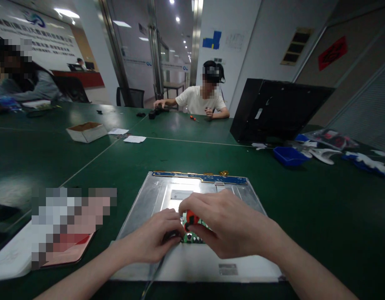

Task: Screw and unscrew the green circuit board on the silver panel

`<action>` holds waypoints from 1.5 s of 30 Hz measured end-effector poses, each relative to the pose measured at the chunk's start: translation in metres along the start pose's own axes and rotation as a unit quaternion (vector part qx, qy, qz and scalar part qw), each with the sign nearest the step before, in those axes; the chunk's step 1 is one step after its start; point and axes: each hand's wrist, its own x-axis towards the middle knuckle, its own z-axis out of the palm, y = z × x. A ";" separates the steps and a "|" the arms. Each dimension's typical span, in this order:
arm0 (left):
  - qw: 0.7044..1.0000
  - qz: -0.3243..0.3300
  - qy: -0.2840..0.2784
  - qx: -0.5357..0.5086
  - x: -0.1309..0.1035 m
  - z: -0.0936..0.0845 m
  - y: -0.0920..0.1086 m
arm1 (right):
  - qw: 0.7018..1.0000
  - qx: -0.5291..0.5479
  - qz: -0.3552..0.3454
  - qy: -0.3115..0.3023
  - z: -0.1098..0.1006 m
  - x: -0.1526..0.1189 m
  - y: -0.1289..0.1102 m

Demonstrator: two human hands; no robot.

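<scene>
A flat silver display panel (136,216) lies back-up on the green table in front of me. My right hand (226,221) grips the orange-and-black handle of a screwdriver (191,218), held over a small green circuit board (192,238) at the panel's middle. The screwdriver's tip is hidden. Close beside it, my left hand (155,239) has its fingers curled at the board's left edge. A thin dark cable (153,275) runs out from under that hand toward me, and its fingers appear closed on it. Along the panel's far edge is a blue circuit strip (198,178).
To my left lie a white object (11,254) and a pinkish flat case (73,250), partly blurred out. Farther off are a white box (88,132), a black monitor (273,110) and a blue tray (289,156). A person (198,98) sits across the table.
</scene>
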 end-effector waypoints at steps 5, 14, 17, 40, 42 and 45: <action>1.000 0.005 0.015 0.011 -0.001 0.001 -0.001 | 0.998 -0.061 -0.013 0.022 0.006 0.003 0.001; 1.000 -0.002 0.012 0.012 0.000 -0.002 0.002 | 1.000 -0.004 -0.013 -0.007 0.001 0.001 -0.002; 1.000 0.011 0.015 0.013 0.002 -0.002 0.004 | 0.998 -0.058 -0.013 0.009 0.005 0.002 -0.001; 1.000 -0.020 -0.011 0.001 -0.001 -0.001 0.001 | 1.000 0.022 0.003 -0.018 -0.003 -0.001 0.003; 1.000 -0.013 -0.003 0.005 -0.001 -0.001 0.000 | 1.000 0.007 0.002 -0.004 0.001 0.000 0.003; 1.000 0.002 0.004 0.009 0.000 0.000 0.000 | 0.999 -0.040 0.000 0.012 0.005 0.002 0.003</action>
